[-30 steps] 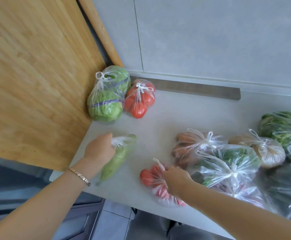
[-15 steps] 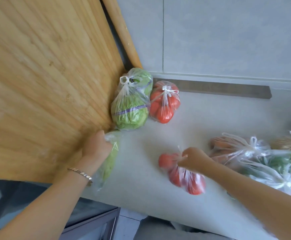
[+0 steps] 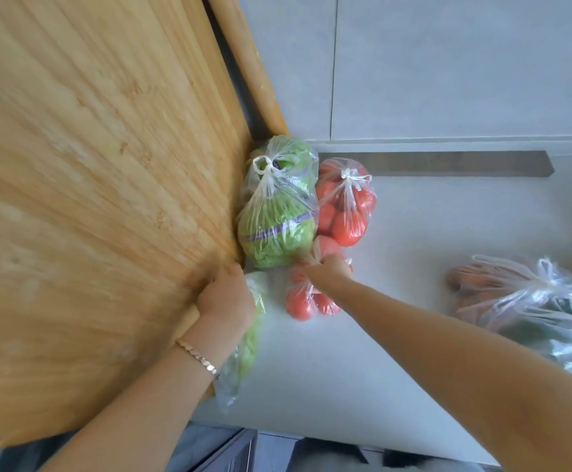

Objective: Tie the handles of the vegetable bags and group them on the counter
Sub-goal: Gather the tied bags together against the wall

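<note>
Two bags are in your hands right now, so I'd say you're on the grouping step, not the tying. Your left hand (image 3: pixel 225 294) is curled round the neck of the clear plastic bag of long pale-green vegetable (image 3: pixel 251 338), which trails down beside the edge of the big bamboo board (image 3: pixel 107 199). Can't tell if it's resting on anything.

Your right hand (image 3: pixel 328 272) pinches the gathered top of the clear plastic bag of round red tomatoes (image 3: pixel 306 303). That bag is at 6 o'clock of the two tied bags parked in the corner: the clear bag of leafy green lettuce with a purple band (image 3: pixel 277 219) and, touching it at its 3 o'clock, another tied clear bag of red tomatoes (image 3: pixel 345 206).

More knotted clear bags (image 3: pixel 516 287) sit well apart at 3 o'clock on the pale grey counter (image 3: pixel 397 352).

Next move, I reckon: set both down snug against that pair and let go without toppling the lettuce. After that, fetch the rest.
</note>
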A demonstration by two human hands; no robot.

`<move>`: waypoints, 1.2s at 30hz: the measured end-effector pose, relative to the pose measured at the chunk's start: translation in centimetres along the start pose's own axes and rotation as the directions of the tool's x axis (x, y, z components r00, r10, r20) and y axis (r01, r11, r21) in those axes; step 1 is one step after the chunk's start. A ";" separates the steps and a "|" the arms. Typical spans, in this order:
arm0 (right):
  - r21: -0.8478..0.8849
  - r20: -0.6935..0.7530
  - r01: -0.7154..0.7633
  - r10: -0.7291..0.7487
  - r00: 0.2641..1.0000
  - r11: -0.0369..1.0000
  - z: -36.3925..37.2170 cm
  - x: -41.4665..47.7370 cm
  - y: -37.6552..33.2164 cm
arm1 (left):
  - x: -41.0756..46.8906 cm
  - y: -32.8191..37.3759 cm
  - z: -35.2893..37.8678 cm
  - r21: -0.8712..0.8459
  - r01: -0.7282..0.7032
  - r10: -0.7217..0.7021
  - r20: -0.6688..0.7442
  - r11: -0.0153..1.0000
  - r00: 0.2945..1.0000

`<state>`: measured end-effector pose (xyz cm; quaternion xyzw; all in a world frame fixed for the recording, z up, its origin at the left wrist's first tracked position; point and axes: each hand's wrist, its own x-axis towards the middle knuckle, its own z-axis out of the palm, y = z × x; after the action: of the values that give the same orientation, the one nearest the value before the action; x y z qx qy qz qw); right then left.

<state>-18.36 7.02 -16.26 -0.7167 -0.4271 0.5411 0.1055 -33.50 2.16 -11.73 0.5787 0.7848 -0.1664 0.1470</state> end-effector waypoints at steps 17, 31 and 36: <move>-0.898 -0.167 -0.162 0.023 0.986 0.409 -25.7 -0.4 16.4 | 0.8 11.4 4.7 0.237 -0.493 0.494 0.060 0.837 0.867; -0.840 0.102 0.294 -0.399 0.911 0.456 -20.5 -5.8 10.2 | 0.9 10.4 5.7 0.138 -0.493 0.487 0.076 0.859 0.870; -0.572 0.159 0.313 -0.273 0.949 0.758 -15.5 -7.3 9.3 | 1.1 9.1 5.5 -0.113 -0.544 0.547 -0.007 0.832 0.837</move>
<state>-0.63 0.82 -10.87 -0.6197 -0.6839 0.3812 -0.0533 -24.87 3.19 -17.99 0.7671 0.5933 -0.0816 0.2301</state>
